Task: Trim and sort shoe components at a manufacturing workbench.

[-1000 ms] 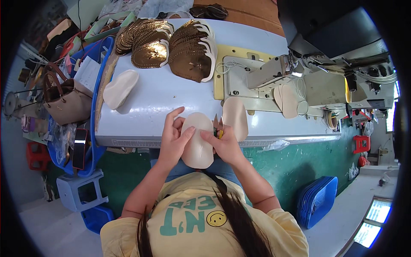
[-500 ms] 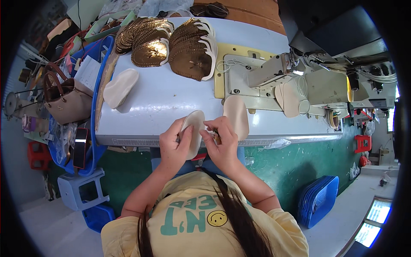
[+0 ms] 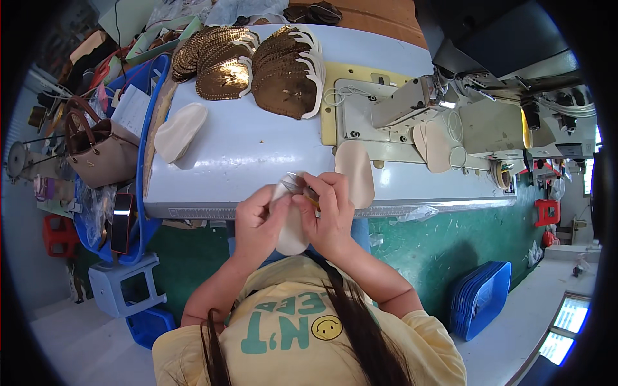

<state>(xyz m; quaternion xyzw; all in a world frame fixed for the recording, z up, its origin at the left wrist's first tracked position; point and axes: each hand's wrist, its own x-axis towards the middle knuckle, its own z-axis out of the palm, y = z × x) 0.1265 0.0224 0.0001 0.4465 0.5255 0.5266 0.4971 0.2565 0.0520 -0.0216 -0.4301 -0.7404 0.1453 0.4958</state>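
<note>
Drawn together since the earlier frame, the left hand point(image 3: 255, 222) and right hand point(image 3: 331, 212) meet at a flat, cream, oval piece point(image 3: 293, 238) before the white-topped desk point(image 3: 248, 177); the left grip pinches its side, the right closes around yellow-handled metal snips point(image 3: 313, 202) near its upper end.

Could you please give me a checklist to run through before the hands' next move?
1. Cream sole-shaped piece gripped by the left hand: ok.
2. Small snips held in the right hand: ok, blades by the piece's upper end.
3. Blades clear of the left hand: cannot tell, partly hidden.
4. Sewing machine bed bare: not ok, beige pieces lie on it.
5. Shiny brown pieces away from both hands: ok, toward the table's back.
</note>
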